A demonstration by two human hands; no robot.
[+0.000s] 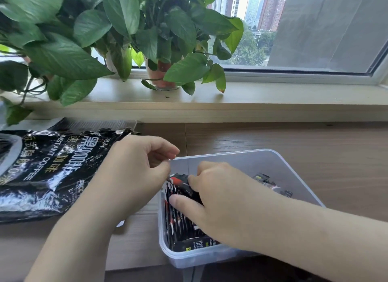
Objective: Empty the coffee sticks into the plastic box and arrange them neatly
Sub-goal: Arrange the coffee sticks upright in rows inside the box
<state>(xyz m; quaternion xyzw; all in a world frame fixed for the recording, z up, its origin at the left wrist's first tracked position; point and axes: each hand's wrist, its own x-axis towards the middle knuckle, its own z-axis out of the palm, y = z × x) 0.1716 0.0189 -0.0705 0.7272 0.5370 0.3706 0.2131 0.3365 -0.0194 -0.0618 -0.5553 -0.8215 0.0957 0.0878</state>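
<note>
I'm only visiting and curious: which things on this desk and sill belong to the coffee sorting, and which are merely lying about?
Part of the job: plastic box, coffee sticks, black coffee bag, left hand, right hand.
Just there: potted plants, windowsill, table.

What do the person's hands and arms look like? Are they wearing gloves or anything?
No gloves. The left hand and right hand are both bare, with no rings on the fingers that show, and short, plain nails. The forearms are bare too: no sleeves, watch or bracelet as far as the picture reaches.
</note>
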